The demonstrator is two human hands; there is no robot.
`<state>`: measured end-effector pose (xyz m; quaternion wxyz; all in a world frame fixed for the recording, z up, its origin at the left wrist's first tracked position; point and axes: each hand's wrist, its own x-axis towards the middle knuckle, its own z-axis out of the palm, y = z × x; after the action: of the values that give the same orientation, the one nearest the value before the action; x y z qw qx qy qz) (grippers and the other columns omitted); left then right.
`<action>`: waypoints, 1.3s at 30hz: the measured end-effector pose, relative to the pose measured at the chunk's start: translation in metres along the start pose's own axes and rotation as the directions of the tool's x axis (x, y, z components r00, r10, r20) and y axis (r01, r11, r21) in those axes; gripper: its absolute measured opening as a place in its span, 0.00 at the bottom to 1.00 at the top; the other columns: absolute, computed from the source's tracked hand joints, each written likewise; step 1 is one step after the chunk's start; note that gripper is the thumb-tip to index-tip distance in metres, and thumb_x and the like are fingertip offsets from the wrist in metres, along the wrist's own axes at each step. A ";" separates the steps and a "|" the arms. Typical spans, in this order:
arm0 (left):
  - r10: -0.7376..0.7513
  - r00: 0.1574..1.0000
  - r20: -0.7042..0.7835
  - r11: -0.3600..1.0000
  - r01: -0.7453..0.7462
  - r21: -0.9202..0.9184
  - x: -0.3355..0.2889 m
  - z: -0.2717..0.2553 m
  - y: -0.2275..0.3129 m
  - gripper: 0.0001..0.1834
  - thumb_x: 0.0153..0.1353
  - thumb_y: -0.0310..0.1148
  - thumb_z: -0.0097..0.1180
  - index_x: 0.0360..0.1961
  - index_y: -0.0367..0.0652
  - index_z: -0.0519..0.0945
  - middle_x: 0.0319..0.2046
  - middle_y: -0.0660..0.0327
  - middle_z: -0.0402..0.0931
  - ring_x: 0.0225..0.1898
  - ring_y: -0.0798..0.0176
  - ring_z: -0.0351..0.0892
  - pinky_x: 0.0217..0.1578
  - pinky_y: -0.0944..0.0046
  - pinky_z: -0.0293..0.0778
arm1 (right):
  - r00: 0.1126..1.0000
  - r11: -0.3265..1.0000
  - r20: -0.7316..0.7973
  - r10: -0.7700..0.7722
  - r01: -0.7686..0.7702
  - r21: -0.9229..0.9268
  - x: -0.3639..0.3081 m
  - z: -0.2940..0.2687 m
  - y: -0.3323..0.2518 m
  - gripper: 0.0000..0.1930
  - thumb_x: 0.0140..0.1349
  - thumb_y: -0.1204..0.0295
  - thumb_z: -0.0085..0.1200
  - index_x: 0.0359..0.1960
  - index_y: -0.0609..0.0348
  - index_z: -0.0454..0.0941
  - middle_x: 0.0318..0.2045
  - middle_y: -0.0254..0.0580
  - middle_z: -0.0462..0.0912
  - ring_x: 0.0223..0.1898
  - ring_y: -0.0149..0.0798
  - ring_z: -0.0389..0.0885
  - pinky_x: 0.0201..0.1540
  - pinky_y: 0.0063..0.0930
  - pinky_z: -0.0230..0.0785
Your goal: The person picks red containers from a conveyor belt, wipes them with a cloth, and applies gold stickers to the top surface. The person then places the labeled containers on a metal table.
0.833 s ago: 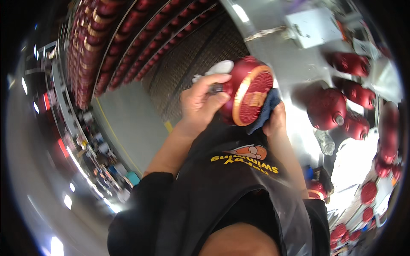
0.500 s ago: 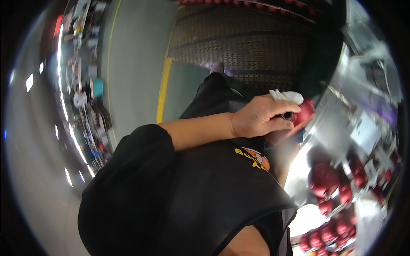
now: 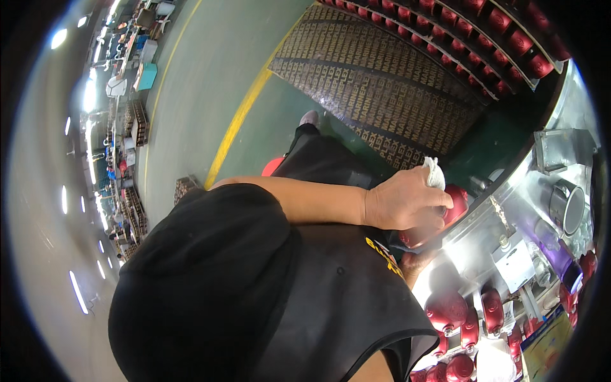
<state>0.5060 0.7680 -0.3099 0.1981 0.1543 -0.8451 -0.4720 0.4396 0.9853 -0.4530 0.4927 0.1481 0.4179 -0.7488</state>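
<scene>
A shiny red bottle point(image 3: 456, 202) with a rounded body is held in front of me, just right of my apron. My left hand point(image 3: 402, 200) reaches across and lies closed over it. A crumpled white cloth point(image 3: 434, 173) sticks out from the far side of that hand, and its fingers press against the bottle. Below the bottle, my right hand point(image 3: 415, 263) supports it from underneath. Most of the right hand's fingers are hidden behind the bottle and my left hand.
At right, a metal worktable point(image 3: 477, 223) bears several red bottles point(image 3: 447, 310), a metal cup point(image 3: 566, 207) and a purple object point(image 3: 552, 251). Ahead are racks of red bottles point(image 3: 471, 32) above a brown printed board point(image 3: 375, 83). A yellow floor line point(image 3: 245, 114) runs on the left.
My view has turned, bringing more of the bottle racks and the table into sight. Both hands stay on the red bottle, and my left fingers have shifted over it with the cloth.
</scene>
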 end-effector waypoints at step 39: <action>-0.944 -0.314 -0.099 -0.082 0.518 -0.851 -0.289 -0.253 -0.803 0.32 0.61 0.46 0.65 0.62 0.45 0.69 0.54 0.56 0.74 0.51 0.53 0.76 0.45 0.52 0.78 | 0.935 0.989 0.337 0.113 -0.138 0.050 0.285 0.220 0.336 0.31 0.71 0.50 0.41 0.63 0.63 0.71 0.63 0.54 0.74 0.46 0.51 0.74 0.48 0.45 0.60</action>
<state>0.9394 0.3040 -0.9339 0.1750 0.8156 -0.1375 -0.5341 0.6372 0.5849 -0.6615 0.5974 0.0636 0.2910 -0.7446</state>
